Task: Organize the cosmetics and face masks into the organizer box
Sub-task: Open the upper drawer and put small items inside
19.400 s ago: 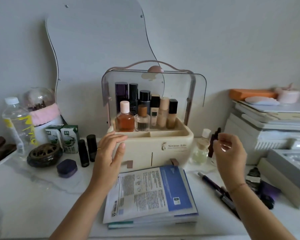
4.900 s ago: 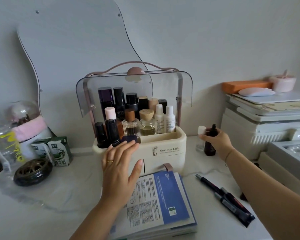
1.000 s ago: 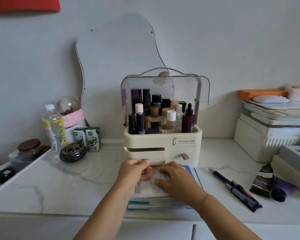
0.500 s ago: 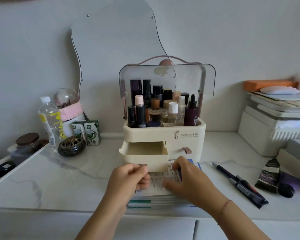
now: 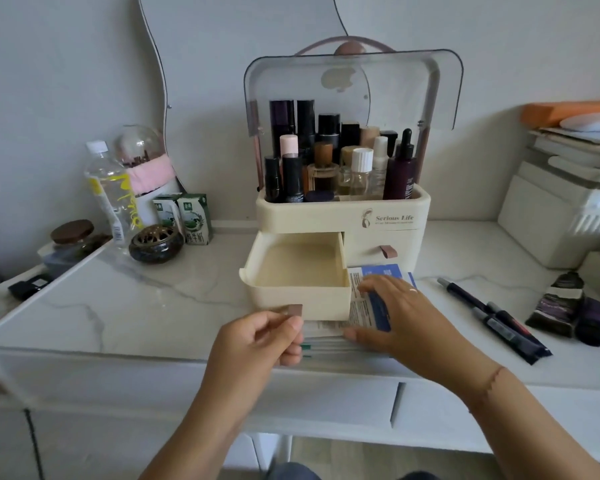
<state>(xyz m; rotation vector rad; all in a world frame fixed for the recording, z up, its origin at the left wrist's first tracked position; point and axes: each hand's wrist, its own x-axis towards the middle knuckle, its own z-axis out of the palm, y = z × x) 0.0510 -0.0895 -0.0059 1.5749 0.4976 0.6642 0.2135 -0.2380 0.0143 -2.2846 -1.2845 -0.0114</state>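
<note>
the left hand [image 5: 257,344] pinches the small brown pull tab [image 5: 294,310] on the front of the cream plastic left drawer [image 5: 295,299] between thumb and forefinger, a narrow grip closed on the tab, likely because the tab is the only handle the drawer offers. the drawer stands pulled well out of the cream organizer box [image 5: 343,216] and its inside looks bare, overhanging the stack of flat face mask packets [image 5: 368,306] with white and blue printed fronts that lies on the white marble-look countertop [image 5: 118,306] just in front of the box. the right hand [image 5: 395,313] lies flat and spread on top of that stack, fingers splayed over the blue part; it presses on the packets rather than closing round them, probably to steady them or to gather them for lifting. the right drawer [image 5: 385,251], with its own brown tab, is shut. above, the top tray is crowded with upright bottles and tubes [image 5: 336,164] under the raised clear smoky lid [image 5: 354,84], so the cosmetics part seems largely done and the masks are what remain. a few dark pens [image 5: 492,317] and a dark crumpled tube [image 5: 558,303] lie to the right, well apart from the hands. the drawer looks narrower than the packets, so they may need turning or folding to fit.
</note>
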